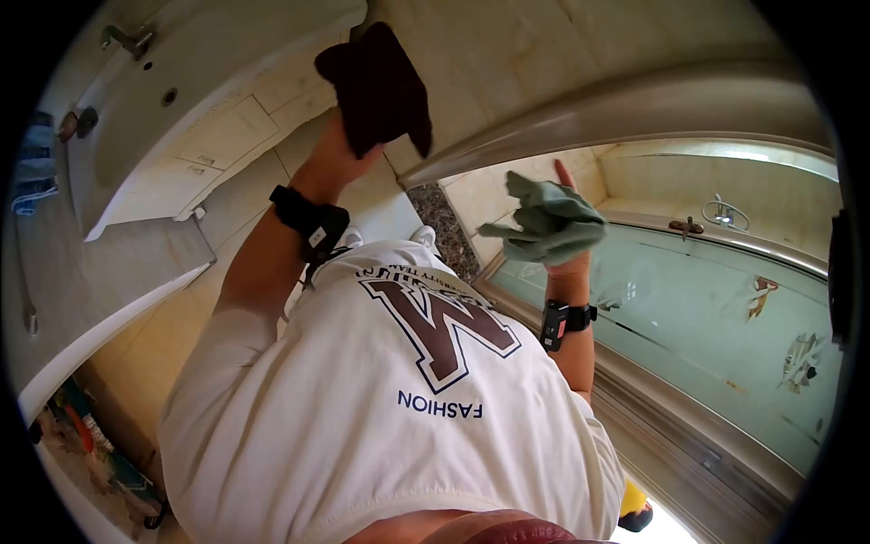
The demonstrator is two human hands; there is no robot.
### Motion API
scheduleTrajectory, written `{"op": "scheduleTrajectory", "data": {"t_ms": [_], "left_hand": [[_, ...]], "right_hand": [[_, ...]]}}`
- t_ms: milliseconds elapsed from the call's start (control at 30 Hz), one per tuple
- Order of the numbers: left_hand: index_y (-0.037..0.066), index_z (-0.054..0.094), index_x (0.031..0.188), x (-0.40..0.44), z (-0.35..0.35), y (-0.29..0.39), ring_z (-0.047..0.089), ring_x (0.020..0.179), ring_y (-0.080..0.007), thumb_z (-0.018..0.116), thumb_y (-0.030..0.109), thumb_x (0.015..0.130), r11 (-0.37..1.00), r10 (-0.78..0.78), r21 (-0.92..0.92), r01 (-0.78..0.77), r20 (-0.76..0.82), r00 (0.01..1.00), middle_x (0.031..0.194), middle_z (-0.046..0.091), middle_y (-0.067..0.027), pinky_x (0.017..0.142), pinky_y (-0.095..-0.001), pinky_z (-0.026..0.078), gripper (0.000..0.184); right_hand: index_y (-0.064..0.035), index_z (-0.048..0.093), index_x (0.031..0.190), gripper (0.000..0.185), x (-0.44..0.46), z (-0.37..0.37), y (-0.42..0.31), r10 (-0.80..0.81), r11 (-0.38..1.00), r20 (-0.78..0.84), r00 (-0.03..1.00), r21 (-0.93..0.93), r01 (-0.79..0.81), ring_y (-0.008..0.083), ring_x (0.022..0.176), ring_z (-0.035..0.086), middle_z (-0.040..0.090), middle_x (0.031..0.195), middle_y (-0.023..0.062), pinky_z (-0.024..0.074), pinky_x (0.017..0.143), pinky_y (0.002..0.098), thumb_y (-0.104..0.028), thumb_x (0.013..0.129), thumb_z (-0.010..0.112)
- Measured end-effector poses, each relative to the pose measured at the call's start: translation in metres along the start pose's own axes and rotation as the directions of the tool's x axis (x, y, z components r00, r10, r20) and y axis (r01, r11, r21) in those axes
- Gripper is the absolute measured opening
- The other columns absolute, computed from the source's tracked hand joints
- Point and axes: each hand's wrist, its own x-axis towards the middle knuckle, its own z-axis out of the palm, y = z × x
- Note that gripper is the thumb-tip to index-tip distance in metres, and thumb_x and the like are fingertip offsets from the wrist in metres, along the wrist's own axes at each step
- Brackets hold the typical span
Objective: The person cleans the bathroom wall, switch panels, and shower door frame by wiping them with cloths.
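Observation:
My left hand [349,152] is raised beside the washbasin with a dark brown cloth [385,91]. The cloth covers most of the fingers and hangs down past the hand. My right hand [571,263] is held up near the sliding glass door, gripping a crumpled grey-green cloth [548,222]. One finger of that hand points upward behind the cloth, while the others are mostly hidden. Both cloths are in the air, well apart from each other.
A white washbasin [204,68] with a metal tap [127,41] stands at the upper left, above a drawer cabinet [227,136]. A frosted glass door [698,317] in a metal frame is on the right, with a wall-mounted faucet [725,213] behind it.

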Motion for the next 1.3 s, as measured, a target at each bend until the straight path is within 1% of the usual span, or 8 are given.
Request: {"op": "scheduleTrajectory", "data": {"t_ms": [200, 500, 600, 800, 1033, 1100, 1267, 1300], "left_hand": [[0.005, 0.045, 0.131, -0.014, 0.000, -0.016, 0.053, 0.113, -0.0207, 0.051, 0.021, 0.097, 0.091, -0.493, -0.907, 0.412, 0.318, 0.810, 0.128, 0.053, -0.0067, 0.100, -0.0383, 0.041, 0.038], [0.005, 0.051, 0.126, 0.012, 0.009, -0.019, 0.056, 0.105, -0.0167, 0.051, 0.023, 0.097, 0.509, -0.491, -0.640, 0.575, 0.333, 0.805, 0.121, 0.057, -0.0058, 0.094, -0.0305, 0.045, 0.035], [0.006, 0.053, 0.126, 0.030, 0.026, -0.016, 0.056, 0.105, -0.0203, 0.054, 0.015, 0.094, 0.846, -0.180, 0.528, -0.076, 0.416, 0.891, 0.118, 0.058, -0.0087, 0.096, -0.0332, 0.043, 0.033], [0.003, 0.055, 0.115, 0.054, 0.078, 0.016, 0.056, 0.100, -0.0264, 0.068, 0.016, 0.083, 0.902, -0.188, 0.424, 0.085, 0.208, 0.960, 0.109, 0.058, -0.0128, 0.089, -0.0358, 0.045, 0.037], [0.004, 0.032, 0.141, 0.093, 0.186, 0.016, 0.041, 0.127, -0.0314, 0.077, 0.027, 0.072, 0.959, 0.232, -0.145, -0.245, -0.100, 0.967, 0.137, 0.043, -0.0190, 0.112, -0.0420, 0.026, 0.085], [0.004, 0.039, 0.138, 0.116, 0.203, 0.048, 0.040, 0.127, -0.0356, 0.073, 0.035, 0.074, 0.814, 0.445, 0.470, -0.342, -0.127, 0.886, 0.136, 0.044, -0.0184, 0.112, -0.0481, 0.024, 0.079], [0.005, 0.053, 0.126, 0.119, 0.229, 0.013, 0.042, 0.125, -0.0361, 0.068, 0.040, 0.077, 0.859, 0.354, 0.439, -0.263, -0.139, 0.925, 0.131, 0.050, -0.0165, 0.110, -0.0498, 0.025, 0.062], [0.005, 0.057, 0.123, 0.117, 0.230, 0.004, 0.043, 0.124, -0.0362, 0.066, 0.041, 0.077, 0.870, 0.333, 0.428, -0.245, -0.143, 0.932, 0.130, 0.051, -0.0161, 0.110, -0.0503, 0.025, 0.059]], "right_hand": [[0.0017, 0.038, 0.139, 0.070, -0.015, -0.022, 0.032, 0.135, 0.675, -0.115, 0.984, 0.738, -0.006, 0.0294, 0.123, 0.046, 0.048, 0.135, 0.0168, 0.0373, 0.105, 0.0480, -0.044, 0.089, 0.056], [-0.0030, 0.034, 0.142, 0.065, 0.059, -0.059, -0.086, -0.461, 0.887, -0.086, 0.883, -0.017, 0.461, 0.0254, 0.130, 0.042, 0.042, 0.143, 0.0131, 0.0310, 0.112, 0.0400, -0.040, 0.092, 0.057], [-0.0022, 0.045, 0.134, 0.051, 0.100, -0.057, -0.151, -0.751, -0.057, 0.383, 0.539, -0.850, 0.524, 0.0221, 0.116, 0.054, 0.053, 0.132, 0.0098, 0.0426, 0.103, 0.0354, -0.026, 0.092, 0.061], [0.0027, 0.058, 0.107, 0.023, 0.141, 0.022, -0.156, -0.674, 0.712, -0.549, 0.494, -0.303, 0.634, 0.0208, 0.087, 0.059, 0.061, 0.112, 0.0100, 0.0487, 0.082, 0.0314, -0.007, 0.086, 0.057], [0.0055, 0.053, 0.115, 0.031, 0.130, -0.022, -0.080, -0.692, 0.670, -0.052, 0.720, -0.416, 0.614, 0.0213, 0.098, 0.056, 0.059, 0.114, 0.0127, 0.0450, 0.090, 0.0327, 0.002, 0.085, 0.056], [0.0048, 0.055, 0.113, 0.028, 0.130, -0.034, -0.095, -0.719, 0.631, -0.019, 0.695, -0.437, 0.641, 0.0193, 0.093, 0.058, 0.061, 0.109, 0.0117, 0.0474, 0.085, 0.0307, -0.001, 0.085, 0.058], [0.0037, 0.058, 0.110, 0.028, 0.139, -0.029, -0.118, -0.774, 0.622, -0.102, 0.625, -0.306, 0.720, 0.0219, 0.087, 0.062, 0.062, 0.106, 0.0122, 0.0515, 0.076, 0.0298, -0.006, 0.084, 0.064], [0.0031, 0.057, 0.113, 0.033, 0.139, -0.037, -0.111, -0.906, 0.071, 0.185, 0.382, -0.820, 0.567, 0.0231, 0.093, 0.061, 0.059, 0.114, 0.0132, 0.0519, 0.081, 0.0333, -0.011, 0.084, 0.065]]}}
